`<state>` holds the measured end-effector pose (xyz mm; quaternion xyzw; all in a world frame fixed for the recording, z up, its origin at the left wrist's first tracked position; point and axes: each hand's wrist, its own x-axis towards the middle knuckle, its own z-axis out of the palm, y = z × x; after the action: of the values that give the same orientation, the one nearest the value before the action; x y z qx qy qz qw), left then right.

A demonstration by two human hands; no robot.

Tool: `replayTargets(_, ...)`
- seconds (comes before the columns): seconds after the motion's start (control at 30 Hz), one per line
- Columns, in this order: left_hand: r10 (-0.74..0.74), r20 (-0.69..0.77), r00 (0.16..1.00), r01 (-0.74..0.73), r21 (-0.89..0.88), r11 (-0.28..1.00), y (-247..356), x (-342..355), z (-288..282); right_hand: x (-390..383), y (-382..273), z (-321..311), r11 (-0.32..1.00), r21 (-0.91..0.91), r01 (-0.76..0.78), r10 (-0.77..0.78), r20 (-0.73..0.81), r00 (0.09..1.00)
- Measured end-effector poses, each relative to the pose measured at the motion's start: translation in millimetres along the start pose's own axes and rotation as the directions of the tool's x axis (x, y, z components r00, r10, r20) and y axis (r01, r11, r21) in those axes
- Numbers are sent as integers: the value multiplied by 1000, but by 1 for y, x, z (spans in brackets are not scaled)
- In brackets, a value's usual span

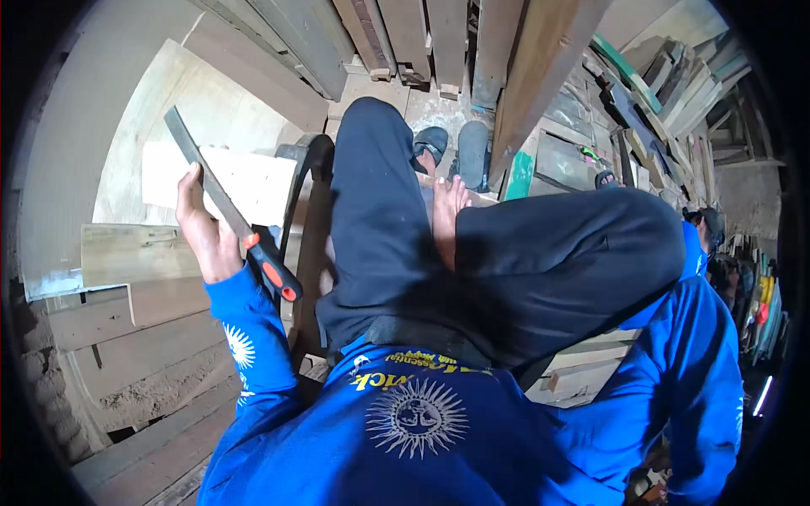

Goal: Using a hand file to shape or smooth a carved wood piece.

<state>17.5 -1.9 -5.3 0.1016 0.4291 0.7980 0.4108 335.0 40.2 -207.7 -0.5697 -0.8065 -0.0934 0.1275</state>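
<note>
My left hand (205,226) is closed around a flat metal file (211,181). Its thumb lies along the blade's edge, while the other fingers are hidden behind. The file's black and red handle (274,274) points down toward my left thigh, and its tip points up and left. Behind the file is a brightly lit pale wooden board (240,181). On the other side, my right arm in a blue sleeve (693,329) reaches past my bent right knee. Only a small part of my right hand (697,221) shows there, so its fingers cannot be made out.
A dark curved wooden piece (310,181) stands between my left hand and leg. Planks (409,38) stand at the far side, with a thick post (540,76) beside them. Sandals (474,152) lie near my bare foot. Wood offcuts (675,84) are heaped at the far right.
</note>
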Motion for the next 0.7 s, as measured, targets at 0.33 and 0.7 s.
replayTargets(0.33, -40, 158, 987, 54, -85, 995, -6, 23, 1, -18, 11, -23, 992, -106, -73, 71, -25, 997)
replayTargets(0.7, 46, 121, 992, -41, -38, 998, -17, 35, -18, -15, 60, -356, 932, 307, 191, 31, -593, 804)
